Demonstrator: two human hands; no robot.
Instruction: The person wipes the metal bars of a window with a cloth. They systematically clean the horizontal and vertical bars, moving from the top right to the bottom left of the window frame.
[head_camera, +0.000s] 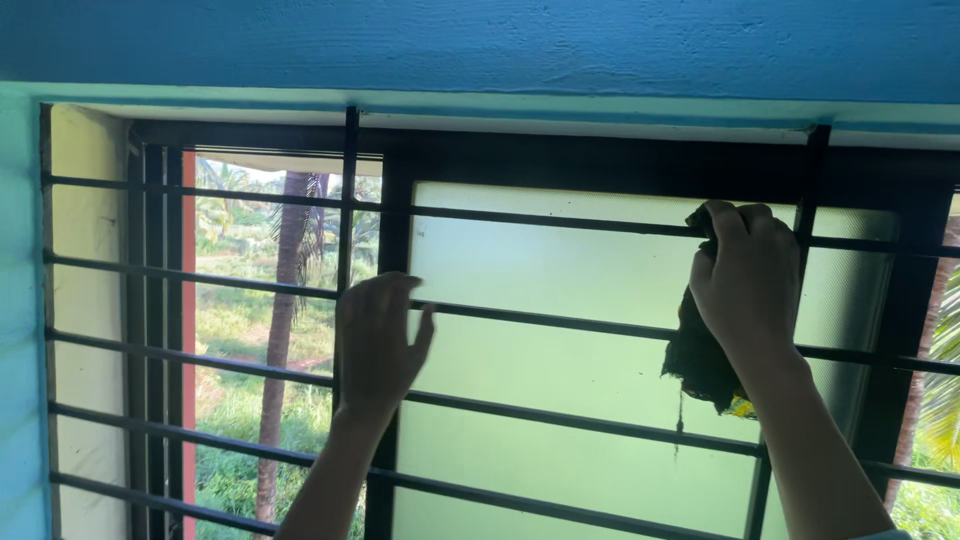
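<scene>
the left hand (375, 340) rises on a near-vertical forearm from the bottom edge, its back to the camera. its fingers curl loosely at the black upright of the window frame (392, 330), beside a vertical bar of the black metal grille (560, 322); whether they truly clamp the bar or the upright cannot be told. the thumb sticks out to the right, apart from the fingers.

the right hand (745, 280) comes up from the lower right corner, wrist bent, fingers closed tight on a dark cloth (700, 360) pressed up against the frosted glass pane (560, 380) between two horizontal bars. the cloth is crumpled, almost black, with a yellow patch at its lower edge and a thread dangling. its long axis runs vertically, hanging down from the fist.
</scene>
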